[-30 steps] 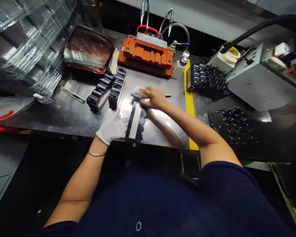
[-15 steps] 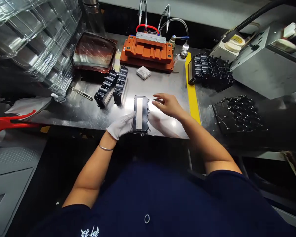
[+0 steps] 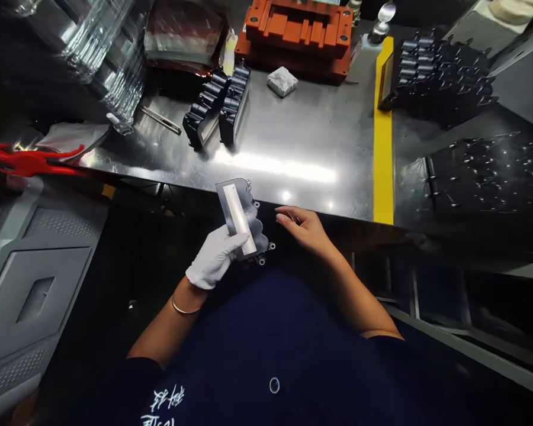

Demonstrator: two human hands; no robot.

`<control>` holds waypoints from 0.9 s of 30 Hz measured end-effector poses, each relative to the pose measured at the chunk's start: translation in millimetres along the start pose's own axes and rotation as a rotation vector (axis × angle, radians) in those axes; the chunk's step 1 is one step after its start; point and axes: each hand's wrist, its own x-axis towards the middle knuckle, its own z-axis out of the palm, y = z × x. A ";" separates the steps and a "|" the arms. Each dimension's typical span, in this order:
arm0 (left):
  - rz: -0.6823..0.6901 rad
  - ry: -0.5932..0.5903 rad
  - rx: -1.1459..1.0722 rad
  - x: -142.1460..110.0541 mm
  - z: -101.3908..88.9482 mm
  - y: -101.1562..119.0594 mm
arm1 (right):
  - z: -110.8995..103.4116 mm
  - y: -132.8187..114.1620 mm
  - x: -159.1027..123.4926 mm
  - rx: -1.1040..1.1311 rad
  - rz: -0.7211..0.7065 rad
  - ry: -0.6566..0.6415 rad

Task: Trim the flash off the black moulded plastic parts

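My left hand (image 3: 215, 257), in a white glove, grips a black plastic part (image 3: 254, 222) by its lower left side, the thumb over its face. The part has a scalloped right edge with small eyelets and a pale flat strip (image 3: 238, 219) along its face. It is tilted and held up in front of the table's front edge. My bare right hand (image 3: 308, 231) hovers to the right, apart from the part. Its fingers are loosely curled with a small gap at the thumb, and nothing shows in them.
Two similar black parts (image 3: 234, 106) stand on the steel table (image 3: 311, 142), near a box cutter (image 3: 160, 120) and a white wrapped block (image 3: 282, 81). Behind is an orange fixture (image 3: 297, 35). Right of a yellow strip (image 3: 383, 148) stand more black parts (image 3: 444, 80). Red-handled pliers-like tool (image 3: 31, 160) lies left.
My left hand has lifted the black part off the table toward my body and tilted it. My right hand has drawn back too, its fingers closer together. The view has tipped downward.
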 end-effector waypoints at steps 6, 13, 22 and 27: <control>0.152 0.329 -0.237 -36.9 -13.1 -9.0 | 51.3 1.5 -13.5 0.171 0.011 -0.045; 0.007 0.586 -0.494 -52.8 -29.1 -16.3 | 77.2 0.0 -34.8 0.312 -0.013 -0.154; -0.233 0.552 -0.644 -51.1 -30.5 -25.8 | 80.6 -5.3 -52.4 0.363 -0.037 -0.230; -0.210 0.566 -0.650 -53.1 -25.5 -22.8 | 86.7 -7.9 -53.8 0.367 -0.102 -0.220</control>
